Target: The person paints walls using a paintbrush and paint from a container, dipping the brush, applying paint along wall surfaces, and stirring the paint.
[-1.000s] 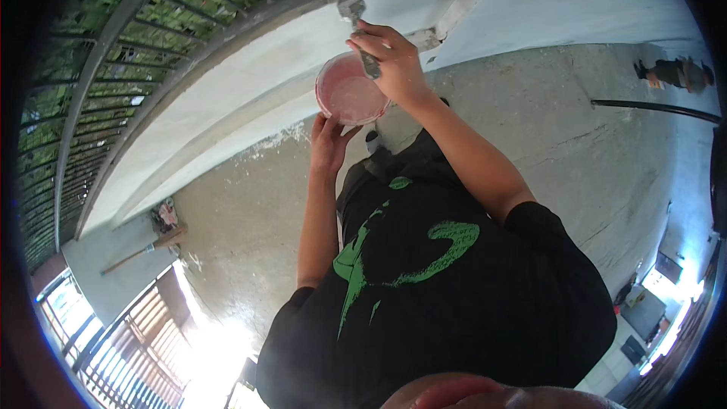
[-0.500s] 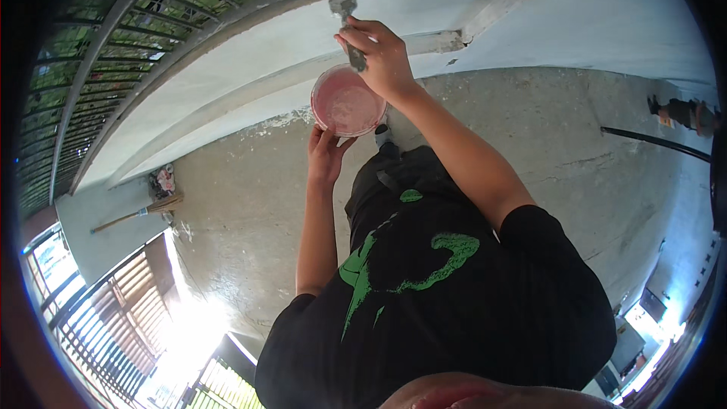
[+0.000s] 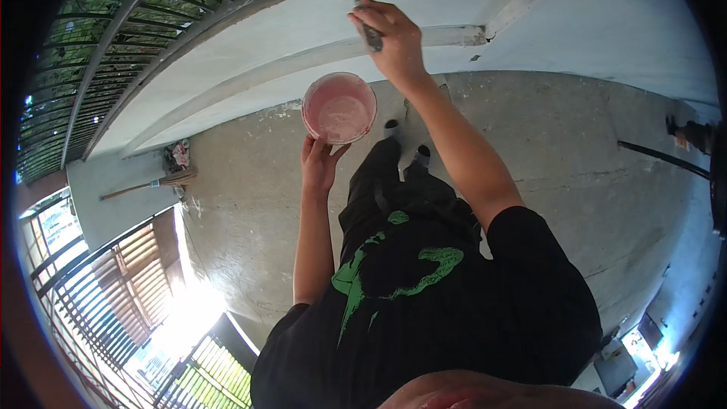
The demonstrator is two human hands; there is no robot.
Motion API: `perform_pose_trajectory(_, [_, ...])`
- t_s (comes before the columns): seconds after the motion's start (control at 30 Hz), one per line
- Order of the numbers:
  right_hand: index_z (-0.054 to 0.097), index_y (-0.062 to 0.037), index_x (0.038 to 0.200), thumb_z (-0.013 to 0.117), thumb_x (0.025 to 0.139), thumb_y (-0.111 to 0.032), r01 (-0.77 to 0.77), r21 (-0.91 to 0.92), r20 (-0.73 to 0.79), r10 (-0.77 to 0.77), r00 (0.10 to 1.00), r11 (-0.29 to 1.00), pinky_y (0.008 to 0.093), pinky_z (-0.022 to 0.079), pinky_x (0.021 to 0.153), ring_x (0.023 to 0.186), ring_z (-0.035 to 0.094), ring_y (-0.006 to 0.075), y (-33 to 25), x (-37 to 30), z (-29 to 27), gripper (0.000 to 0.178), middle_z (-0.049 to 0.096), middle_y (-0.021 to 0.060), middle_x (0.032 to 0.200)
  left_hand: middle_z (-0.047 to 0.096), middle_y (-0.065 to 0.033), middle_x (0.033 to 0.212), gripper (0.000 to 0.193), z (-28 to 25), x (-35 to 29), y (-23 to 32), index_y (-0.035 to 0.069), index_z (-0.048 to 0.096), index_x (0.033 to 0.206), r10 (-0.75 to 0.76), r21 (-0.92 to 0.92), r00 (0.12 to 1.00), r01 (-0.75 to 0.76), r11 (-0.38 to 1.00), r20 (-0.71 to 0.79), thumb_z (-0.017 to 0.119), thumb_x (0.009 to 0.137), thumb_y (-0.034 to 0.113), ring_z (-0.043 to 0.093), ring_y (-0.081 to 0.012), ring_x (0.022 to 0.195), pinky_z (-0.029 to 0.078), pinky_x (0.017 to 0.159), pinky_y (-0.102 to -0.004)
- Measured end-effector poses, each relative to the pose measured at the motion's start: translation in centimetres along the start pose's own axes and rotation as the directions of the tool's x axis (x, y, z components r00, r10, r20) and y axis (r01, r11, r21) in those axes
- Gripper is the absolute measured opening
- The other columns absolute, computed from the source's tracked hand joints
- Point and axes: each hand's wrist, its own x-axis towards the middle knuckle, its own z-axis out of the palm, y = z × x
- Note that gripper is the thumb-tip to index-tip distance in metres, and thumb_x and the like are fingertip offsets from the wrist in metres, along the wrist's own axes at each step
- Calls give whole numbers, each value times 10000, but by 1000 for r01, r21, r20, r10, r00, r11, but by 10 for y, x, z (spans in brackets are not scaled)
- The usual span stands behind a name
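Observation:
My left hand [image 3: 320, 167] grips the near rim of a pink bucket [image 3: 340, 138], tilted so that its inside faces me. Pale residue coats the bucket's bottom. Farther up, my right hand [image 3: 394, 39] is closed around the dark handle of a paintbrush [image 3: 371, 36]. The brush's head is blurred and lies against the upper part of the pale wall [image 3: 447, 1], just below the dark ledge. Whether the bristles carry paint cannot be made out.
A dark metal grille [image 3: 121, 45] runs above the wall at the upper left. A ledge [image 3: 447, 35] juts from the wall lower down. On the concrete floor [image 3: 250, 182] at left, a broom [image 3: 170, 181] leans by a small heap. A dark pole [image 3: 659, 157] lies at right.
My right hand and the brush have shifted slightly right and up along the wall. The bucket has moved a little left and down, away from the brush. Both my feet now show.

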Motion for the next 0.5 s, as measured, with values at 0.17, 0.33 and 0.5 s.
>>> perform_pose_trajectory(0.17, [759, -112, 1005, 825, 878, -134, -28, -215, -96, 7, 995, 976, 358, 632, 704, 874, 772, 268, 14, -8, 2, 145, 749, 120, 1081, 596, -121, 1323, 231, -8, 15, 24, 57, 517, 1251, 34, -47, 994, -29, 998, 107, 595, 1050, 140, 583, -297, 1276, 519, 1059, -654])
perform_pose_trajectory(0.33, [758, -115, 1015, 826, 874, -102, -69, -184, -46, 62, 997, 981, 344, 628, 715, 867, 770, 263, -28, -10, 35, 157, 756, 125, 1046, 614, -111, 1306, 216, -31, 56, 50, 64, 523, 1231, -50, -30, 981, 57, 998, 186, 607, 1047, 143, 603, -286, 1253, 545, 1023, -617])
perform_pose_trajectory(0.5, [754, -63, 1020, 818, 856, -22, -112, -332, -286, 13, 958, 936, 340, 612, 798, 938, 767, 251, -24, -8, 36, 180, 763, 123, 1032, 634, -100, 1247, 201, -55, 98, 85, 72, 522, 1197, -125, 9, 949, 128, 992, 290, 627, 1038, 136, 636, -256, 1180, 568, 983, -569])
